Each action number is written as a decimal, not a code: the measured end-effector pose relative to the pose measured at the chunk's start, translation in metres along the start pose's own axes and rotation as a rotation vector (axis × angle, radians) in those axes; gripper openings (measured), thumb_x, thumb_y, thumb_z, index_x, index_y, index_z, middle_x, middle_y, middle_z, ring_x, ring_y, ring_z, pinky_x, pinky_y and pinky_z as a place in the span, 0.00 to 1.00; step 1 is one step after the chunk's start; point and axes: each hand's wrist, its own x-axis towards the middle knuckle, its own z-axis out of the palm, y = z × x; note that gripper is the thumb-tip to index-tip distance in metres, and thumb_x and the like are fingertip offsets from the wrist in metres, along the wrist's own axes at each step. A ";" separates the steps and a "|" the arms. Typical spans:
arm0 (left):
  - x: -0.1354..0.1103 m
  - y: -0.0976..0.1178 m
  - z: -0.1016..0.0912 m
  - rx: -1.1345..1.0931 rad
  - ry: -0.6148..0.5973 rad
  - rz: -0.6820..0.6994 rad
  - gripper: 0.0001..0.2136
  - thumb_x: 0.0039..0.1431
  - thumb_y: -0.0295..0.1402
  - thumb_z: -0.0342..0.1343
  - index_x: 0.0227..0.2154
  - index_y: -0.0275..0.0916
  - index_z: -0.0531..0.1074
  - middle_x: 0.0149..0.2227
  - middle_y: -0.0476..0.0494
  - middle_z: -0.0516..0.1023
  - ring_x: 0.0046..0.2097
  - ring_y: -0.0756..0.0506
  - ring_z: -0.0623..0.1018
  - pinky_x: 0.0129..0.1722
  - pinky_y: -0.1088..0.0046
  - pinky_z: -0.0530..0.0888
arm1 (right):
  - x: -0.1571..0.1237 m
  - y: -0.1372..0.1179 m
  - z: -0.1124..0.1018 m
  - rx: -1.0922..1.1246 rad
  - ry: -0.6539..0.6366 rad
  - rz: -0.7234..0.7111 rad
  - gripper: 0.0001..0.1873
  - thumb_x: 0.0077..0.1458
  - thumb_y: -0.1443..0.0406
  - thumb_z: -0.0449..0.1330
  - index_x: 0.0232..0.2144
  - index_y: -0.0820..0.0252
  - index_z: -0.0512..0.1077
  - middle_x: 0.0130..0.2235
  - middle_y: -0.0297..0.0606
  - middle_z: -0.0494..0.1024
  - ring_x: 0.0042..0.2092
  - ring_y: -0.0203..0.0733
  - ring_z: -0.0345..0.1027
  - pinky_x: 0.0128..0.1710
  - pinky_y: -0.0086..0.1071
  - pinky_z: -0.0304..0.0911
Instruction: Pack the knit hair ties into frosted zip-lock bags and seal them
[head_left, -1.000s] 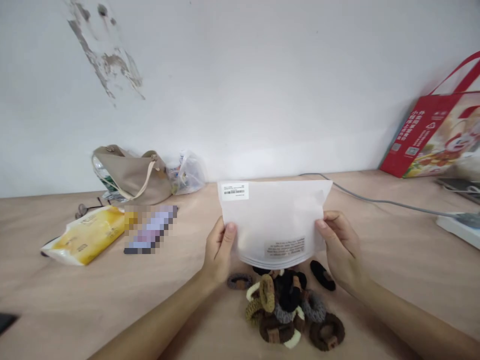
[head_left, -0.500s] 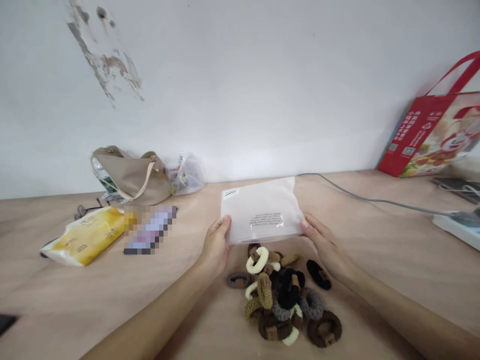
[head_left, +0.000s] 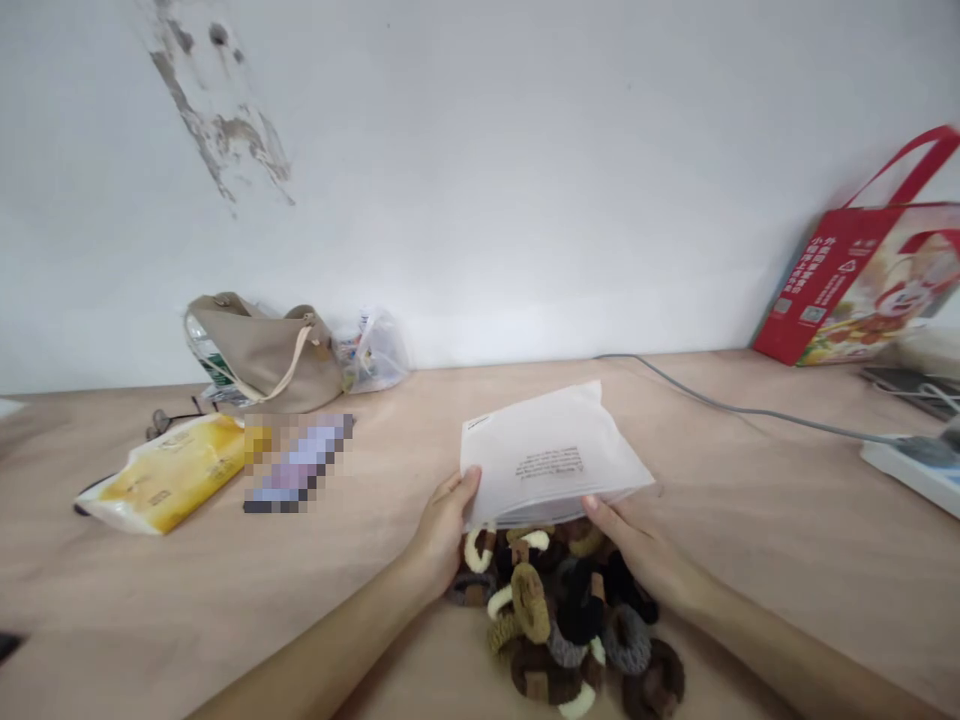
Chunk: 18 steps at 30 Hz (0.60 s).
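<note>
A white plastic bag [head_left: 540, 440] with small printed text is held between my two hands, tilted, its near edge slightly parted. My left hand [head_left: 448, 520] pinches its left side, thumb on top. At the near edge, right of the middle, my right hand [head_left: 637, 545] grips it with the thumb above; the other fingers are mostly hidden. Under and in front of the bag lies a pile of fuzzy hair ties [head_left: 531, 603] in black, brown, grey, tan and cream. The bag covers the far part of the pile.
On the left lie a yellow packet [head_left: 180, 475], a pixelated flat object [head_left: 300, 465] and glasses [head_left: 161, 422]. Behind them stand a beige handbag [head_left: 262, 345] and a clear plastic bag [head_left: 379, 350]. At right are a red carrier bag [head_left: 847, 280], a grey cable [head_left: 720, 402] and a white power strip [head_left: 911, 475].
The white bag has come nearer and lower, now over the far hair ties. My right hand has shifted from its right side to its near edge, which has parted a little.
</note>
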 end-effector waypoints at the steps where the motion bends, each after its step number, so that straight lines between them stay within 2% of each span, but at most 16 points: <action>1: -0.003 0.000 -0.002 0.006 -0.008 0.004 0.08 0.54 0.32 0.57 0.35 0.33 0.75 0.32 0.39 0.82 0.36 0.40 0.81 0.36 0.66 0.77 | -0.004 0.000 0.001 0.007 -0.017 0.018 0.25 0.54 0.46 0.54 0.47 0.51 0.73 0.43 0.42 0.79 0.49 0.52 0.70 0.53 0.51 0.60; 3: -0.008 0.000 -0.006 0.023 -0.017 0.017 0.09 0.52 0.34 0.59 0.34 0.33 0.75 0.32 0.39 0.82 0.36 0.39 0.81 0.36 0.66 0.77 | -0.010 0.000 0.001 0.047 -0.071 0.078 0.25 0.54 0.46 0.54 0.49 0.50 0.71 0.43 0.42 0.79 0.49 0.53 0.70 0.53 0.52 0.60; 5: -0.011 0.000 -0.010 0.041 -0.009 0.040 0.11 0.51 0.35 0.60 0.34 0.33 0.75 0.31 0.39 0.82 0.36 0.39 0.81 0.36 0.67 0.77 | -0.012 0.000 0.001 0.088 -0.065 0.111 0.24 0.55 0.48 0.54 0.50 0.50 0.69 0.44 0.41 0.78 0.50 0.52 0.69 0.52 0.50 0.60; 7: -0.009 0.001 -0.012 0.055 0.009 0.066 0.12 0.52 0.36 0.59 0.35 0.33 0.74 0.32 0.40 0.81 0.36 0.40 0.81 0.36 0.67 0.76 | -0.010 -0.001 -0.002 0.054 0.043 0.080 0.22 0.56 0.50 0.54 0.50 0.51 0.67 0.46 0.41 0.76 0.49 0.49 0.68 0.50 0.46 0.63; 10: -0.004 0.001 -0.015 0.076 0.032 0.093 0.12 0.53 0.37 0.58 0.38 0.34 0.72 0.33 0.41 0.81 0.36 0.41 0.80 0.38 0.66 0.76 | -0.002 -0.003 -0.009 -0.188 0.249 -0.030 0.19 0.56 0.54 0.55 0.47 0.54 0.66 0.46 0.41 0.73 0.45 0.46 0.67 0.43 0.40 0.66; 13: -0.001 0.002 -0.017 0.094 0.063 0.121 0.15 0.54 0.41 0.58 0.42 0.38 0.69 0.35 0.44 0.80 0.39 0.42 0.80 0.40 0.65 0.75 | 0.004 -0.006 -0.017 -0.339 0.283 -0.061 0.14 0.55 0.56 0.56 0.41 0.55 0.68 0.41 0.40 0.73 0.40 0.45 0.66 0.33 0.34 0.65; 16: -0.007 0.005 -0.016 0.169 0.053 0.213 0.23 0.56 0.46 0.56 0.52 0.44 0.62 0.51 0.41 0.74 0.52 0.40 0.74 0.49 0.64 0.72 | 0.005 -0.012 -0.020 -0.387 0.267 -0.082 0.11 0.55 0.58 0.54 0.37 0.55 0.69 0.36 0.38 0.73 0.36 0.44 0.64 0.30 0.32 0.62; 18: -0.015 0.009 -0.014 0.299 0.016 0.277 0.33 0.55 0.46 0.58 0.60 0.46 0.53 0.62 0.40 0.60 0.62 0.40 0.62 0.58 0.64 0.63 | 0.004 -0.018 -0.021 -0.410 0.242 -0.112 0.09 0.54 0.59 0.54 0.34 0.55 0.70 0.33 0.36 0.73 0.36 0.43 0.64 0.33 0.33 0.61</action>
